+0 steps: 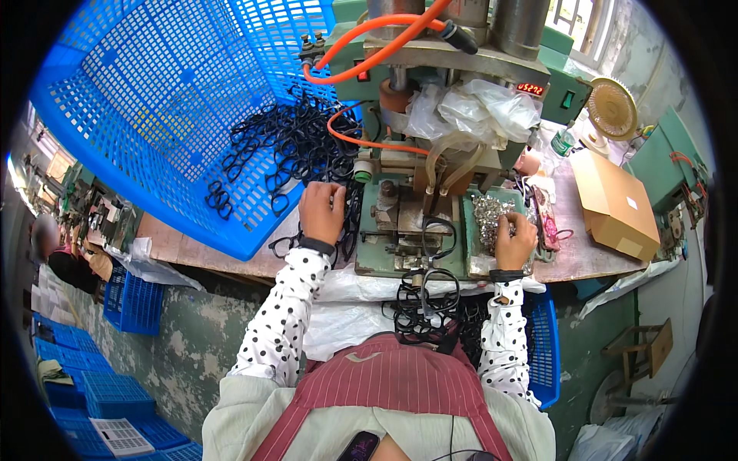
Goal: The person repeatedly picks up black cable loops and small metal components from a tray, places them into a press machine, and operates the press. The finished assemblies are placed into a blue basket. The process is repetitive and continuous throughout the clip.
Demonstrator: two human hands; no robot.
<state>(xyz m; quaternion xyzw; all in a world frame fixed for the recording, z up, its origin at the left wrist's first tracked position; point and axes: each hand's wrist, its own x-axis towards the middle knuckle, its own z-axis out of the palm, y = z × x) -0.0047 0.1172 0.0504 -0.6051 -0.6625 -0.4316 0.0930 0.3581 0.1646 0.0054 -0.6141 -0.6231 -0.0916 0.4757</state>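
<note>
- The left hand (321,211) rests on a heap of black plastic spectacle frames (296,146) at the lower edge of the big blue plastic mesh basket (154,100). The basket leans tilted on the wooden counter (192,253), probably so that the frames slide down toward the hand.
- The fingers of the left hand curl down into the frames and touch them. I cannot tell if they are closed on one frame or only lie on top, because the back of the hand hides them.
- The right hand (513,240) is at a small green tray of tiny silver metal parts (488,211), which stands just beside the green press machine (407,223), close for picking. Its fingers are bent together over the parts; if they pinch one, it is too small to see.
- One black frame (438,237) lies on the machine bed between the two hands, apart from both.
- More black frames (419,303) hang in a bunch at the front edge of the machine, above a second blue basket (544,346) by the person's lap, below the right wrist.
- An orange hose (361,54) loops over the machine top.
</note>
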